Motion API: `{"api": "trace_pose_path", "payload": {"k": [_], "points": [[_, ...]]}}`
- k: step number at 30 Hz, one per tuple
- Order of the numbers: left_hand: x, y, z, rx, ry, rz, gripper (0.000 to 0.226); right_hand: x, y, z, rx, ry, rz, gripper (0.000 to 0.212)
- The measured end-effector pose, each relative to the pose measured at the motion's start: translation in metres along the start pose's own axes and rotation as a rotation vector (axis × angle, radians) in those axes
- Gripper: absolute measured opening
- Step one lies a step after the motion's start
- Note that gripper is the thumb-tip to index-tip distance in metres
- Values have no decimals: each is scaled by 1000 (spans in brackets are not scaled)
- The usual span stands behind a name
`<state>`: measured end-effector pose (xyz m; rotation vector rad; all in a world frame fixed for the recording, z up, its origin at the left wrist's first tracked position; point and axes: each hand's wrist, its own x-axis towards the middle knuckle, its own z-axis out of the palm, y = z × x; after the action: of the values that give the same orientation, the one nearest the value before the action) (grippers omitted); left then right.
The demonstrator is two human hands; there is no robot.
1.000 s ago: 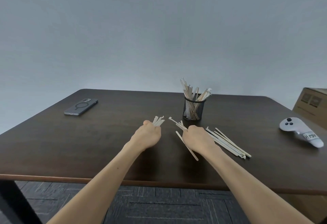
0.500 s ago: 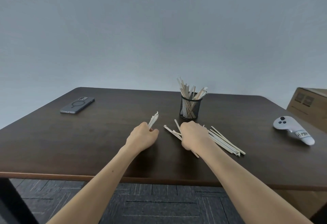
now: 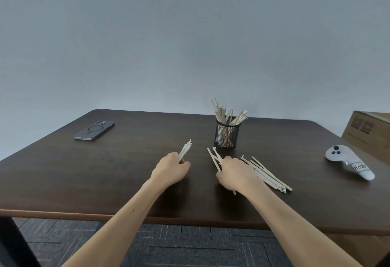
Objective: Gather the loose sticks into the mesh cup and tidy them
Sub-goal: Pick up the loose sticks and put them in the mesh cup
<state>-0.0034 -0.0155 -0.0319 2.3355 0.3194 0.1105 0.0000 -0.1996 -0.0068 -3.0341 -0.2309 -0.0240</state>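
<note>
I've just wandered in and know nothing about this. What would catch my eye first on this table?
Two bare hands work at the middle of the dark table: the left hand grips a bundle of pale sticks, and the right hand grips some of the loose sticks lying there. Just behind them stands a black mesh cup bristling with more sticks.

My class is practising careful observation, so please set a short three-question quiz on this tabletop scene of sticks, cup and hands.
1. True or false: the black wire-mesh cup on the dark brown wooden table stands empty.
2. What does the left hand grip? A a grey smartphone; B a bundle of pale thin sticks; C a white controller.
3. Fill in: the loose pile of pale flat sticks lies to the ____ of the right hand.
Key: 1 false; 2 B; 3 right.
</note>
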Motion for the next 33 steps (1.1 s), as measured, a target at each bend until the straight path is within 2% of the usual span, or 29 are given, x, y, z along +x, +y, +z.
{"api": "trace_pose_path", "payload": {"k": [3,6,9,12,14,19,23,25,29,31,33], "points": [[0,1,1,-35,8,4,24,3,3,0,170,2,31,26],[-2,6,3,-181,27,28,27,6,2,-3,388,50,75,35],[-4,17,4,-305,78,78,31,10,1,-4,732,129,91,31],[-3,29,1,-370,135,163,33,16,-1,-2,1003,258,35,19],[-2,40,-1,-429,193,229,33,17,-3,-2,1104,357,-34,25],[-5,61,3,-588,388,366,46,15,-14,-2,1153,655,-195,37],[-9,53,22,-602,399,370,41,16,-15,18,1249,610,-174,35],[-8,45,32,-586,393,332,47,18,-14,23,1270,607,-126,40],[-6,49,33,-607,428,293,55,20,-19,10,1275,689,-146,46],[-4,52,30,-638,402,267,55,19,-20,5,1258,728,-167,47],[-3,50,29,-587,333,243,54,18,-18,9,1244,683,-169,46]]}}
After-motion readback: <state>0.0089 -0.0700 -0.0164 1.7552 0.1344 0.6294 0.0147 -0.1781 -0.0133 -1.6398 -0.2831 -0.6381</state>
